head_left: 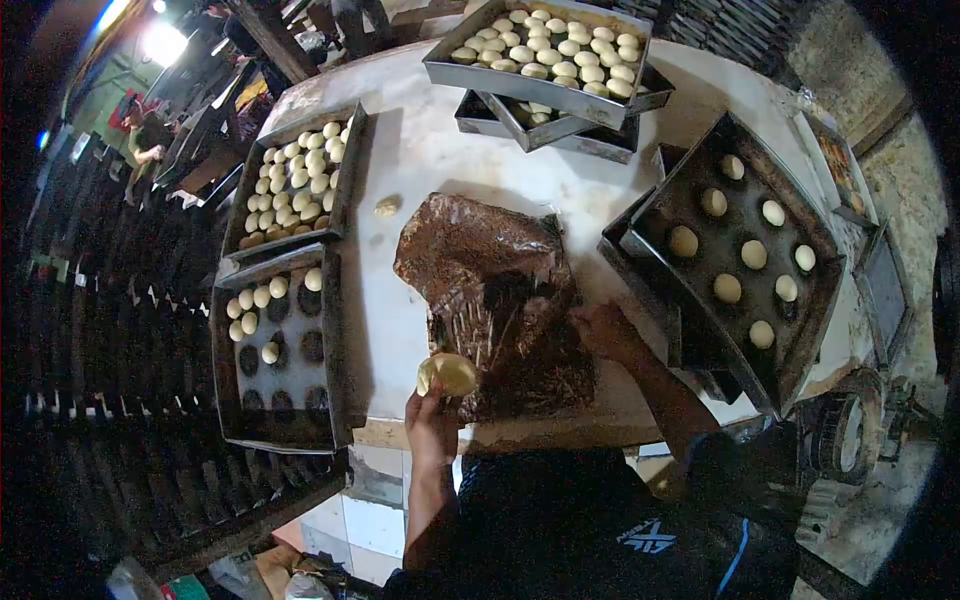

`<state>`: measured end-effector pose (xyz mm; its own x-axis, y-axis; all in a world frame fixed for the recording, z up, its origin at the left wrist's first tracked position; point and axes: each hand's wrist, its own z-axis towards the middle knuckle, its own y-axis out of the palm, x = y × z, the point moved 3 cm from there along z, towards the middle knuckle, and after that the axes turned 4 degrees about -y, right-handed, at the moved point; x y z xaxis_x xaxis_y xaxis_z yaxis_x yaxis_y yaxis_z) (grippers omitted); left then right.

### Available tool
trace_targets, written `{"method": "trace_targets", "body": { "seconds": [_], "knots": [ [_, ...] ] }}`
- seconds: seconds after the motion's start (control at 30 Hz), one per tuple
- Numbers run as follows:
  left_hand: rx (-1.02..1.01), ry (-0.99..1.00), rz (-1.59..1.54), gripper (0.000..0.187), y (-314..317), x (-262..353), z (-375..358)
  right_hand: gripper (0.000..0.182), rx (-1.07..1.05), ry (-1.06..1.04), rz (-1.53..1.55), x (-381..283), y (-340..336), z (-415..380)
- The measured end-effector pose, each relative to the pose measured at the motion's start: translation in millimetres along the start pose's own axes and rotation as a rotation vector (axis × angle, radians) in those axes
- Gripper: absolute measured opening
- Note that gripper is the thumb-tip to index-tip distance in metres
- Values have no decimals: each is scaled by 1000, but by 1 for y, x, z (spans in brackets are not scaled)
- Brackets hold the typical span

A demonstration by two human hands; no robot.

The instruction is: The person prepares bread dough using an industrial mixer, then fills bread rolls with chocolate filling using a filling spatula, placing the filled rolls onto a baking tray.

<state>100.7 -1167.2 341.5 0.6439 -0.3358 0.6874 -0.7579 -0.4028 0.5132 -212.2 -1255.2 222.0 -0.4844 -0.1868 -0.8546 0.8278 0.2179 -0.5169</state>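
My left hand (433, 425) is closed on a flattened piece of pale dough (449, 375) at the table's front edge. The dough is held up by its left side, over the lower left of a brown, crumpled sheet with a dark filling-like surface (480, 250). My right hand (602, 330) rests at the right side of the brown mass, with its fingers curled toward it; what they touch is too dark to make out. A small scrap of dough (388, 205) lies on the table, left of the brown mass.
Two trays with dough balls (349, 170) (345, 350) line the left side. Stacked trays (530, 85) stand at the back, and more trays (640, 235) at the right. A person (150, 140) is far off at the upper left.
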Motion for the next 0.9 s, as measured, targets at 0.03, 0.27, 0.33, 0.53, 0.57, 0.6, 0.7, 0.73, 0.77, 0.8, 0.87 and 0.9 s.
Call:
{"method": "trace_targets", "body": {
  "seconds": [0.03,0.27,0.33,0.53,0.57,0.6,0.7,0.73,0.77,0.8,0.87,0.9],
  "knots": [
    [1,-6,4,44,-2,-7,8,27,1,6,3,1,-1,-9],
    [-157,-317,105,49,42,-42,13,31,-81,-118,-49,-110,10,-62],
    [-239,-314,28,48,38,-46,13,36,-105,-150,-276,-113,19,-78],
    [-154,-168,-76,41,-16,-36,-8,43,-176,-40,-580,-96,31,-109],
    [-134,-163,-160,39,-32,-33,-10,39,-46,-177,-788,-105,34,-108],
    [-154,-139,-199,38,-35,-23,-22,36,90,-319,-990,-115,36,-107],
    [-209,-40,-169,41,-45,2,-64,29,136,-441,-249,-194,78,-84],
    [-249,26,-84,44,-48,7,-78,31,65,-271,185,-227,98,-81],
    [-267,89,23,55,-50,13,-95,35,-16,-86,612,-261,119,-82],
    [-200,411,317,53,-57,13,-106,37,41,-235,335,-296,128,-82],
    [-131,853,1019,63,-80,19,-137,40,120,-395,-37,-356,149,-91],
    [-109,852,1018,63,-92,29,-153,34,82,-397,-52,-378,159,-97]
  ]
}}
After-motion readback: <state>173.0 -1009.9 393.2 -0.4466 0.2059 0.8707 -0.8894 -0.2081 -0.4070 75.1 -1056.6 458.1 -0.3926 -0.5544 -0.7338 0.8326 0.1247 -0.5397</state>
